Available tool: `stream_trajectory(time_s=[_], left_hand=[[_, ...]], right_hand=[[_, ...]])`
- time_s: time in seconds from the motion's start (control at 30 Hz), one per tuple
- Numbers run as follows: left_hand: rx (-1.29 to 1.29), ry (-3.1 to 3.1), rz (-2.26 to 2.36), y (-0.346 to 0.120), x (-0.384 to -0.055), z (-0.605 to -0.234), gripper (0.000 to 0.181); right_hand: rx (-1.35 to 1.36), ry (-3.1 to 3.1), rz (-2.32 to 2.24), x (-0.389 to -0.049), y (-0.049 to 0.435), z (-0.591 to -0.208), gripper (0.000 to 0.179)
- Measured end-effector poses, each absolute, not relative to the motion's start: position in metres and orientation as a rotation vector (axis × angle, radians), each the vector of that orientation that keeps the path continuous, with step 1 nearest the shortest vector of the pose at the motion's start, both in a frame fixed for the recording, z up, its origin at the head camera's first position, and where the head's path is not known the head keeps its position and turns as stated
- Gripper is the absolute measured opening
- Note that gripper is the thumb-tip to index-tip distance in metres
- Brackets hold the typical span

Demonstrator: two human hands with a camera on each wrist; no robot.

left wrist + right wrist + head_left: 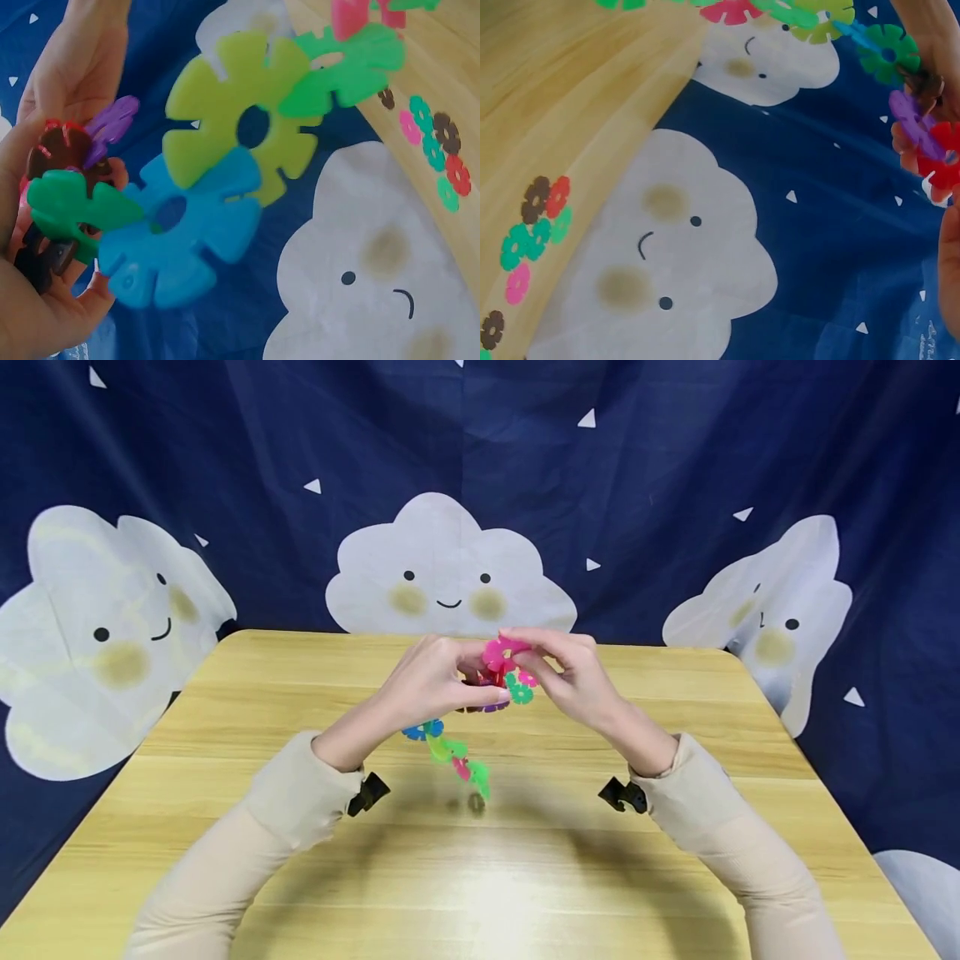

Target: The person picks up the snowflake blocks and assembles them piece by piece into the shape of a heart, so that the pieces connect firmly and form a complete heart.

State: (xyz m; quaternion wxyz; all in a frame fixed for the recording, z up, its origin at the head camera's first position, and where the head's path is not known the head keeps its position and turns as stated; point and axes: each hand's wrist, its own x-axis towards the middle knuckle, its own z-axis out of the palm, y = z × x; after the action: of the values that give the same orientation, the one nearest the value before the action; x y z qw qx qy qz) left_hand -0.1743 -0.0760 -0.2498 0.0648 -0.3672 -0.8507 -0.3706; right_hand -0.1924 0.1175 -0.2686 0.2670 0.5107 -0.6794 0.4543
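My left hand (427, 681) holds one end of a chain of slotted, flower-shaped plastic discs above the table. From it dangle a blue disc (176, 232), a yellow-green disc (244, 120), a light green disc (349, 71), then pink and green ones. Close to the fingers sit purple (911, 124), red (945, 157) and brown (56, 154) discs and a darker green one (889, 54). My right hand (577, 677) pinches a pink disc (501, 653) against the held end. Whether the pink disc's slot is joined is hidden by fingers.
Loose discs, among them a teal one (421, 112), a brown one (535, 199) and a red one (557, 196), lie near the far edge of the wooden table (187, 827). A dark blue curtain (480, 427) with cloud faces hangs behind.
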Motion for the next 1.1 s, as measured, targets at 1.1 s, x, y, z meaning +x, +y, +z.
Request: stream_trajectory(time_s=[1.1], left_hand=[[-0.869, -2.372, -1.488, -0.067, -0.185, -0.271, 0.042]], right_hand=[[1.169, -2.01, 1.313, -0.189, 0.122, -0.286, 0.03]])
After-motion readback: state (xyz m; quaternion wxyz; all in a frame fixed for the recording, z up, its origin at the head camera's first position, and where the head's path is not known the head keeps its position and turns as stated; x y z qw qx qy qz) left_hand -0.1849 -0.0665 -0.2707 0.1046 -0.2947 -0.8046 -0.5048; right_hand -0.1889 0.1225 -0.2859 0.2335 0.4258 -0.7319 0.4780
